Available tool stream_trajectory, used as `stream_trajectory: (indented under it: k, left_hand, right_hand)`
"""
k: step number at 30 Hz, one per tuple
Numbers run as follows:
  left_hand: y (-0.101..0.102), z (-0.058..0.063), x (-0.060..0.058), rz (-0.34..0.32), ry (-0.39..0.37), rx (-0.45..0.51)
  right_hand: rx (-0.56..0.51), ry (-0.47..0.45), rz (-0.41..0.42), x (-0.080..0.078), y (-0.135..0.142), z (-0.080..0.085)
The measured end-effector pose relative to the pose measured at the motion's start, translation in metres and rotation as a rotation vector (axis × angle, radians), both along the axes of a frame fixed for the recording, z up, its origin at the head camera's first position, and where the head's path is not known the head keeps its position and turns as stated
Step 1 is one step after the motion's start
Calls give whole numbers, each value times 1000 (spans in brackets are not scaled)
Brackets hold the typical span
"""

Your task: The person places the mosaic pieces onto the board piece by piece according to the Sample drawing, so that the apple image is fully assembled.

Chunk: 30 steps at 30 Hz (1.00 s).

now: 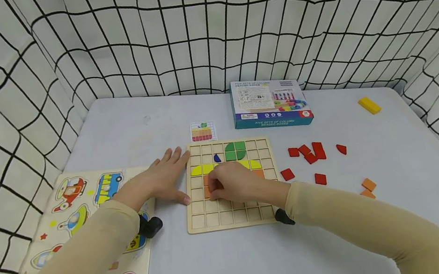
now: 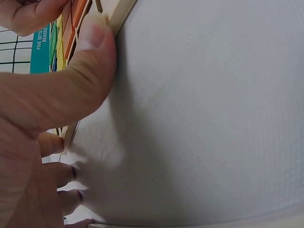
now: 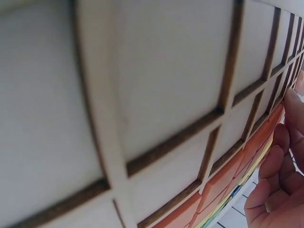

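Evidently the work was part done on the wooden grid board (image 1: 233, 226): green rounded tiles (image 1: 229, 148), a blue half-circle (image 1: 217, 158) and yellow tiles (image 1: 196, 170) sat toward its far edge, orange tiles (image 1: 207, 192) nearer. The right hand (image 1: 232, 182) bent its fingers over these; whether it pinched one, I could not tell. The left hand (image 1: 165, 176) lay spread at the left edge. Judging by the pattern card (image 1: 203, 133), red tiles (image 1: 318, 150), loose beyond the right edge, remained.
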<state>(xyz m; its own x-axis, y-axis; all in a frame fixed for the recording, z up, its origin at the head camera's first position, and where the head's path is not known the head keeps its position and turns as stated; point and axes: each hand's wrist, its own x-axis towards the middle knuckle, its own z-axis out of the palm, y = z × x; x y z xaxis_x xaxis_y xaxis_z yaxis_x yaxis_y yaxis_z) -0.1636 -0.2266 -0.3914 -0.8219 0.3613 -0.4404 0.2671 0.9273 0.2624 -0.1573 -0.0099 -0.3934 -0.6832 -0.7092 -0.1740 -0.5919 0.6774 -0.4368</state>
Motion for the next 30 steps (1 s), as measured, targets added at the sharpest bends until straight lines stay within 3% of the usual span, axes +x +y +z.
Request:
stream_trajectory:
  k: [8,13,22,30]
  left_hand:
    - [2,0,-1,3,-6,-5]
    - [2,-3,-1,11,4,-14]
    - [5,-1,-1,-2,21,-12]
    - [4,-2,0,10,30,-21]
  right_hand:
    - [-12,-46,-35,-1,6,3]
    - [-38,-67,-129,-8,29,11]
    - [-50,-92,-354,-18,133,22]
    - [-14,-28,-461,-10,236,20]
